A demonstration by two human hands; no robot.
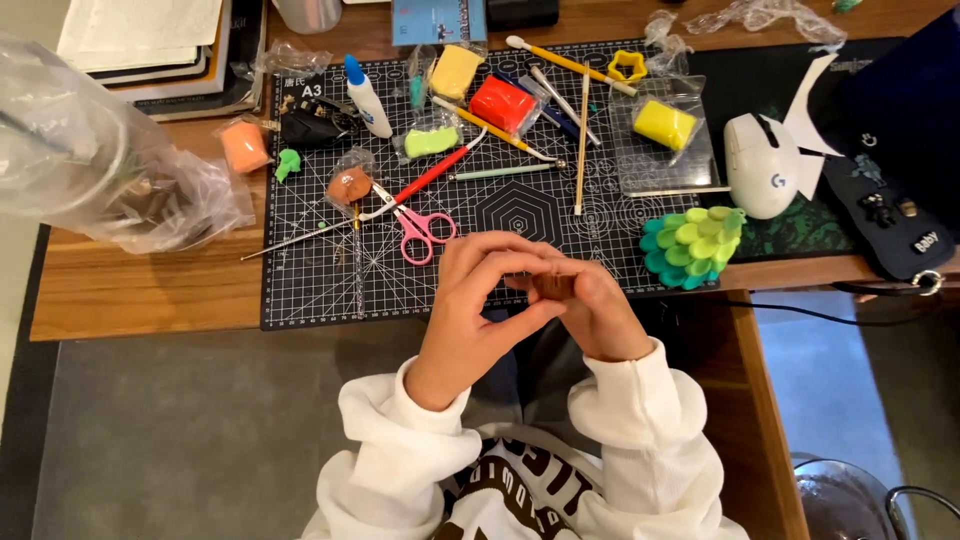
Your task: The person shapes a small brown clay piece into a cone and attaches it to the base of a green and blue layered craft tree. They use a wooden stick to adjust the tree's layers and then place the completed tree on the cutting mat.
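My left hand (480,300) and my right hand (592,308) meet above the near edge of a black gridded cutting mat (310,285). Between the fingertips of both hands sits a small brown lump of clay (553,286), partly hidden by my fingers. White sleeves cover both wrists. Pink-handled scissors (415,228) lie on the mat just beyond my left hand. A layered green and teal clay piece (693,245) rests to the right of my right hand.
The mat holds bagged clay in yellow (664,124), red (503,103), green (431,141), orange (245,146) and brown (349,185), a glue bottle (366,97) and several sculpting tools. A white mouse (760,165) lies right. A crumpled plastic bag (95,160) sits left.
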